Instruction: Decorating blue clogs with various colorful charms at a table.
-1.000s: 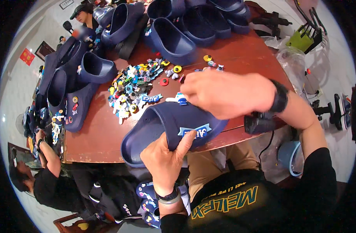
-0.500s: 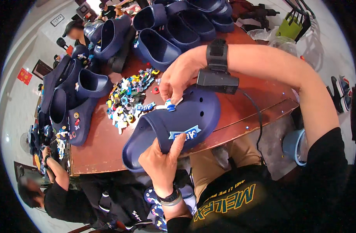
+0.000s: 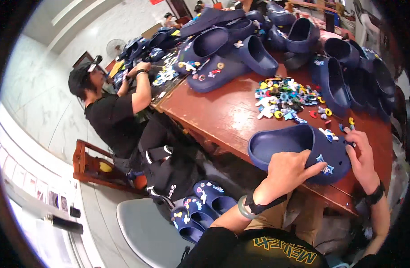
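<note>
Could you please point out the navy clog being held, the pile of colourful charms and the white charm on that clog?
navy clog (image 3: 285, 142): head view, inner heel hollow.
pile of colourful charms (image 3: 283, 98): head view, middle of heap.
white charm (image 3: 328, 134): head view, its body.

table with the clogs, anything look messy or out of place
Mostly orderly work. The charms lie in a loose scattered heap on the table, a few strays near the clog that both hands hold. Oddest: several decorated clogs lie on the floor under the table edge, not stacked with the rest.
</note>
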Action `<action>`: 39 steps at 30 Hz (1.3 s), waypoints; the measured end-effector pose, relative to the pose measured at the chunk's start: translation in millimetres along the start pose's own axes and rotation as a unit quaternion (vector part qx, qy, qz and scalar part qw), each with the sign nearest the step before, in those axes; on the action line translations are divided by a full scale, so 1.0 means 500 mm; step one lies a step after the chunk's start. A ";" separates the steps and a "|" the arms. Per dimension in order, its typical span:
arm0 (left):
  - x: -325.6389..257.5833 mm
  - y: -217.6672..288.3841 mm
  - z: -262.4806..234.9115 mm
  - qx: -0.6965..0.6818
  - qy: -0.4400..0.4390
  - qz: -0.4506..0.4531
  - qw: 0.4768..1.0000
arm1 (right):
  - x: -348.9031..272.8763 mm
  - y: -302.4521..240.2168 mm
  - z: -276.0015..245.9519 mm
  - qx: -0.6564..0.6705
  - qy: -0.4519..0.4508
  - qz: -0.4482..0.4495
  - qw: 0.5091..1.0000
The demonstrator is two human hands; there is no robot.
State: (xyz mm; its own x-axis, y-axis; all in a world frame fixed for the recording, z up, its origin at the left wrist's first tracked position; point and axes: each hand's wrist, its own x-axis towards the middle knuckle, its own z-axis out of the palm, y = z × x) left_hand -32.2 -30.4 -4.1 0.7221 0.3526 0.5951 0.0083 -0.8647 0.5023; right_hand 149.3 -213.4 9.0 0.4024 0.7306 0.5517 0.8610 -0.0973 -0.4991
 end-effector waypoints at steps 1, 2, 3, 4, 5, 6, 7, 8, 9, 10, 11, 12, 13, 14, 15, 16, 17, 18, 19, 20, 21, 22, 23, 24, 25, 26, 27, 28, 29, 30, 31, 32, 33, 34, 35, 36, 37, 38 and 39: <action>0.000 -0.004 0.002 -0.003 -0.001 -0.002 1.000 | -0.006 0.006 0.002 0.006 -0.004 -0.008 1.000; -0.001 -0.006 0.003 -0.007 -0.004 -0.002 1.000 | -0.013 0.014 0.005 0.020 0.012 0.020 1.000; 0.001 -0.005 0.003 -0.004 -0.002 -0.003 1.000 | -0.022 0.022 0.003 0.033 0.031 0.052 0.998; 0.002 -0.004 0.003 -0.004 -0.009 -0.007 1.000 | -0.029 0.030 0.005 0.041 0.029 0.055 0.997; 0.004 -0.002 0.002 -0.005 -0.016 -0.010 1.000 | -0.034 0.032 0.001 0.042 0.030 0.055 0.997; 0.006 -0.002 0.004 -0.002 -0.017 -0.010 1.000 | -0.037 0.035 -0.005 0.048 0.014 0.060 0.997; 0.007 -0.001 0.006 -0.001 -0.018 -0.015 1.000 | -0.041 0.037 -0.009 0.053 -0.001 0.065 0.996; 0.008 -0.001 0.007 0.000 -0.018 -0.020 1.000 | -0.043 0.033 -0.008 0.056 -0.001 0.065 0.996; 0.008 0.001 0.006 0.002 -0.019 -0.020 1.000 | -0.044 0.023 -0.006 0.034 -0.001 0.046 0.998; 0.009 0.003 0.003 0.013 -0.026 -0.028 0.999 | -0.042 0.014 -0.004 0.013 -0.001 0.026 1.000; 0.010 0.005 0.001 0.023 -0.033 -0.036 0.999 | -0.038 0.007 -0.002 0.015 -0.001 0.026 1.000; 0.011 0.006 0.003 0.022 -0.033 -0.034 0.999 | -0.035 -0.001 -0.004 0.000 -0.012 0.004 1.000; 0.011 0.006 0.005 0.007 -0.027 -0.036 0.999 | -0.033 -0.005 -0.007 -0.015 -0.023 -0.019 0.999; 0.010 0.006 0.005 -0.008 -0.020 -0.039 0.999 | -0.038 -0.002 -0.012 -0.003 -0.045 -0.014 0.999; 0.009 0.006 0.004 -0.005 -0.017 -0.039 0.999 | -0.036 -0.006 -0.012 -0.002 -0.045 -0.018 0.999; 0.007 0.005 0.001 -0.007 -0.018 -0.040 0.999 | -0.033 -0.011 -0.010 0.001 -0.057 -0.026 0.998; 0.005 0.003 -0.001 -0.008 -0.018 -0.040 0.999 | -0.030 -0.015 -0.009 0.004 -0.068 -0.035 0.997; 0.001 0.002 0.001 -0.027 -0.008 -0.041 0.999 | -0.030 -0.014 -0.012 -0.003 -0.089 -0.042 0.995; 0.001 0.002 -0.001 -0.023 -0.004 -0.042 0.999 | -0.031 -0.014 -0.010 -0.002 -0.090 -0.047 0.995; 0.002 0.003 -0.005 -0.022 -0.007 -0.043 0.999 | -0.032 -0.014 -0.008 -0.009 -0.096 -0.055 0.994; 0.003 0.006 -0.003 -0.024 -0.015 -0.042 0.999 | -0.037 -0.013 -0.012 -0.019 -0.101 -0.058 0.993; 0.005 0.009 -0.003 -0.025 -0.016 -0.038 0.999 | -0.040 -0.009 -0.019 -0.018 -0.112 -0.057 0.992; 0.008 0.013 -0.004 0.004 -0.013 -0.027 1.000 | -0.039 -0.008 -0.022 -0.021 -0.108 -0.055 0.992; 0.015 0.019 0.000 0.028 -0.017 -0.009 0.999 | -0.039 -0.007 -0.025 -0.023 -0.113 -0.060 0.991; 0.015 0.017 0.003 0.019 -0.033 -0.030 0.999 | -0.041 -0.005 -0.030 -0.035 -0.115 -0.059 0.991; 0.013 0.013 0.006 0.022 -0.029 -0.031 0.999 | -0.040 0.000 -0.026 -0.042 -0.116 -0.066 0.990; 0.011 0.014 0.007 0.025 -0.024 -0.030 0.999 | -0.038 0.002 -0.024 -0.038 -0.116 -0.076 0.990; 0.007 0.015 -0.001 0.028 -0.035 -0.047 0.998 | -0.032 0.002 -0.018 -0.033 -0.115 -0.090 0.989; 0.006 0.016 -0.008 0.031 -0.046 -0.064 0.996 | -0.028 0.002 -0.016 -0.028 -0.115 -0.104 0.987; 0.002 0.013 -0.018 0.043 -0.054 -0.072 0.995 | -0.022 0.002 -0.009 -0.034 -0.107 -0.099 0.989; 0.001 0.017 -0.018 0.028 -0.053 -0.076 0.995 | -0.024 0.003 -0.009 -0.031 -0.109 -0.109 0.988; 0.003 0.018 -0.018 0.032 -0.053 -0.069 0.996 | -0.026 0.004 -0.010 -0.026 -0.113 -0.121 0.986; 0.005 0.019 -0.014 0.037 -0.051 -0.065 0.996 | -0.030 0.008 -0.012 -0.032 -0.108 -0.114 0.987; 0.007 0.019 -0.010 0.033 -0.055 -0.060 0.996 | -0.033 0.012 -0.014 -0.028 -0.106 -0.116 0.987; 0.008 0.018 -0.007 0.035 -0.059 -0.061 0.996 | -0.035 0.014 -0.015 -0.022 -0.105 -0.120 0.987; 0.008 0.018 -0.007 0.040 -0.060 -0.064 0.995 | -0.035 0.014 -0.016 -0.030 -0.103 -0.123 0.987; 0.008 0.019 -0.006 0.040 -0.061 -0.064 0.995 | -0.036 0.013 -0.017 -0.031 -0.103 -0.123 0.987; 0.009 0.020 -0.004 0.026 -0.052 -0.061 0.996 | -0.036 0.013 -0.018 -0.034 -0.102 -0.123 0.987; 0.009 0.020 -0.005 0.013 -0.044 -0.058 0.997 | -0.035 0.012 -0.017 -0.037 -0.102 -0.124 0.986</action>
State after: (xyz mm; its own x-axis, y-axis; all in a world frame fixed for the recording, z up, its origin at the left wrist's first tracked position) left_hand -30.5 -36.4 5.1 0.7732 0.4194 0.4757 0.1132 -0.8293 0.5472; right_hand 149.8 -232.5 1.9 0.1127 0.8584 0.5005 0.9483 0.0574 -0.3121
